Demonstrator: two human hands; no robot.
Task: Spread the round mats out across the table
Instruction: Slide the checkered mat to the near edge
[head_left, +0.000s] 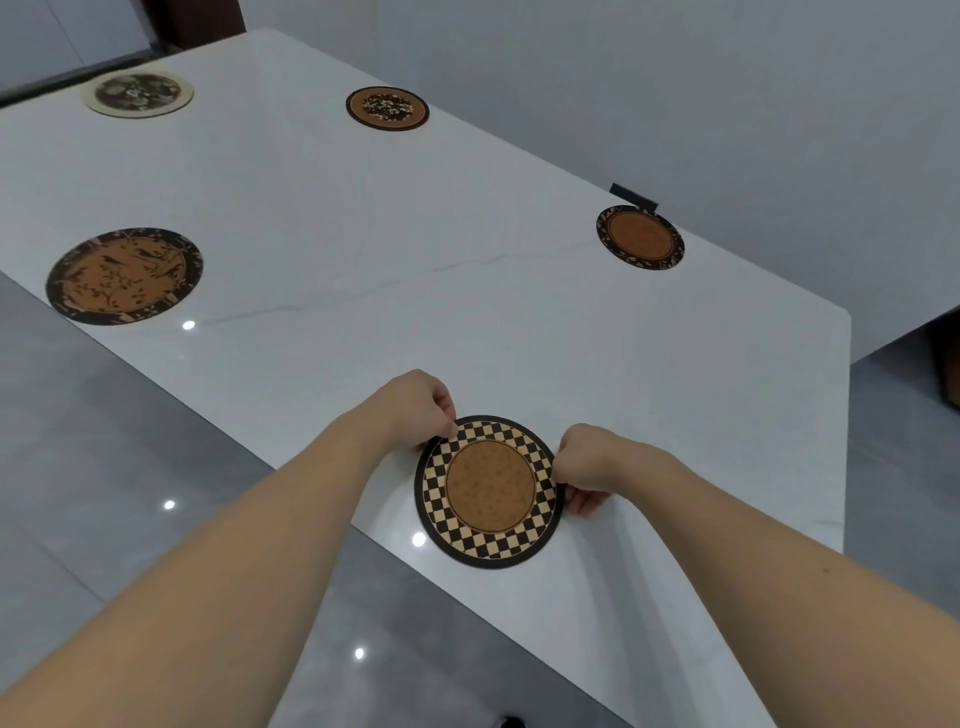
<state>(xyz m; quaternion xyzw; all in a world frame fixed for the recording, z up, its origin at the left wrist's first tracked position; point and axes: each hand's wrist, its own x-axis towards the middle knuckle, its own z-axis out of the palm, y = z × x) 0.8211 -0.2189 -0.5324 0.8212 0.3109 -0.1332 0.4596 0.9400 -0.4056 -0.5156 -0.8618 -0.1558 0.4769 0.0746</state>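
Observation:
A round mat with a black-and-cream checkered rim and brown centre, the checkered mat (490, 491), lies flat near the front edge of the white table (467, 291). My left hand (415, 408) pinches its upper left rim. My right hand (589, 467) pinches its right rim. Several other round mats lie apart on the table: a brown bird-patterned mat (123, 276) at the left edge, a brown mat with a dark rim (640, 237) at the right edge, a small dark floral mat (387, 108) far back, and a pale-rimmed mat (138, 93) at the far left corner.
A small black object (632, 195) sits at the table's right edge just behind the dark-rimmed mat. Glossy grey floor tiles (104, 467) run along the table's left side. A plain wall stands to the right.

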